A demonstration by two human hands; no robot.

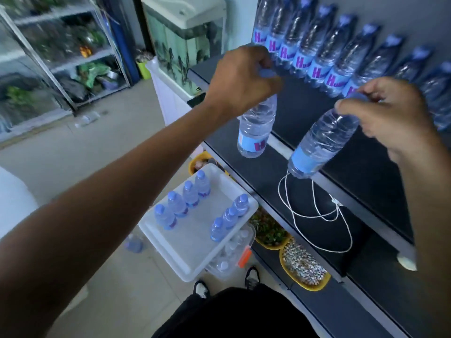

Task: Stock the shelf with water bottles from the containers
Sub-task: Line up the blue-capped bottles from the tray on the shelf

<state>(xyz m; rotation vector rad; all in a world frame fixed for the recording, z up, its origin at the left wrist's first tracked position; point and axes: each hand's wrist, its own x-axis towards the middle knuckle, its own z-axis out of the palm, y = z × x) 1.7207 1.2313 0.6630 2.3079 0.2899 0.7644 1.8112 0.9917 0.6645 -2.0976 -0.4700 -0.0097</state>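
Note:
My left hand grips a clear water bottle by its blue cap, and the bottle hangs over the front of the dark shelf. My right hand pinches the cap of a second water bottle, which tilts down to the left above the shelf edge. A row of several blue-labelled bottles stands along the back of the shelf. Below, a white tray holds several more upright bottles in two short rows.
A white cord loops over the lower shelf. Yellow bowls of pebbles sit on the bottom shelf. A clear bin with an orange latch lies under the tray. A fish tank stands behind, and a glass cabinet at left.

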